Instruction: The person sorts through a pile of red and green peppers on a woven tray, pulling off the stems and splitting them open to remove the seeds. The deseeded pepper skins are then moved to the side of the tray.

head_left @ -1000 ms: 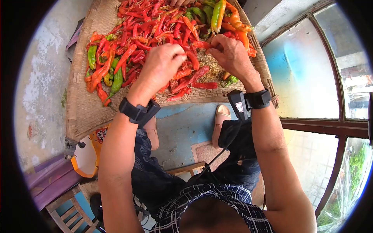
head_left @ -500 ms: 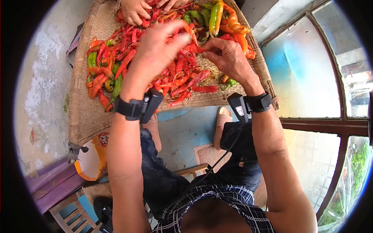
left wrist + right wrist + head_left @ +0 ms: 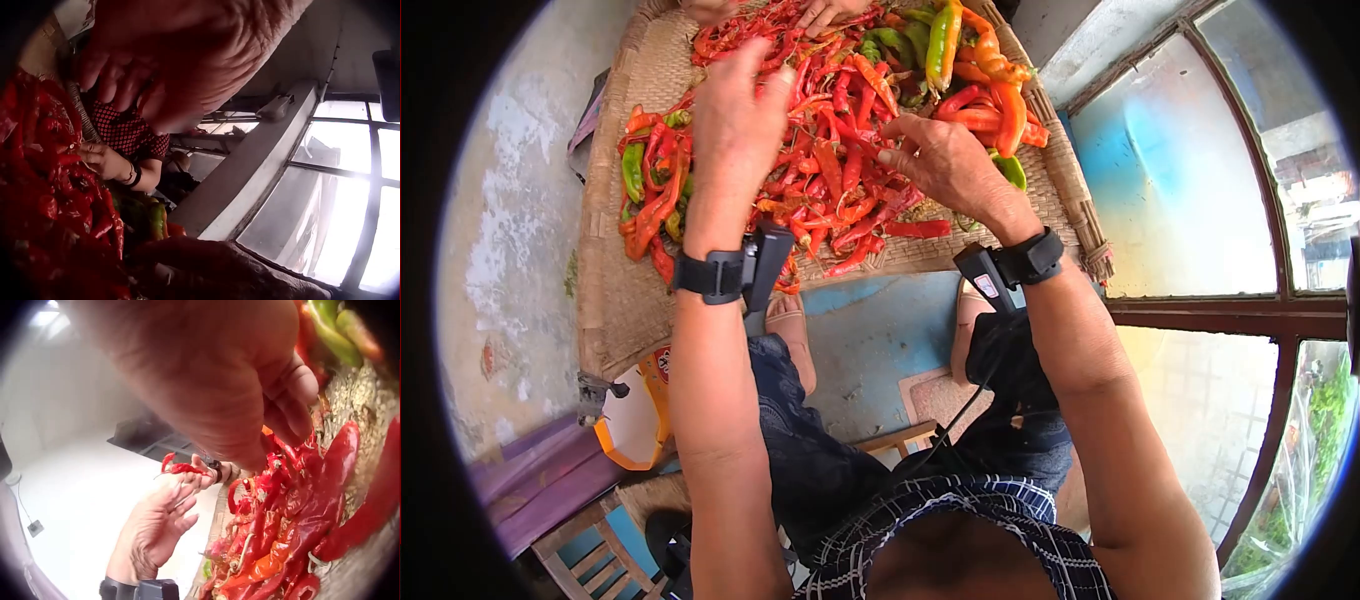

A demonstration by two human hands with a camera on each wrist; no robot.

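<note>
My left hand, blurred, is raised over the left part of a heap of red chili peppers. Its fingers are extended, with nothing visible between them; in the right wrist view, red chilies overlap its fingertips. Over the right of the heap hovers my right hand, its fingers loosely bent and the thumb apart from the index finger. In the right wrist view its fingertips hang close above the chilies. The peppers lie on a woven tray. Green peppers and orange peppers are grouped at the far right.
Another person's hand touches the far chilies; a second one is blurred beside it. A wall stands left, a window right. An orange-rimmed container and a wooden chair are at lower left.
My left hand has swung left and away from the heap's middle. The right hand, earlier pinching a red chili, has moved slightly left with its thumb and finger parted. Another person's hands have come into view.
</note>
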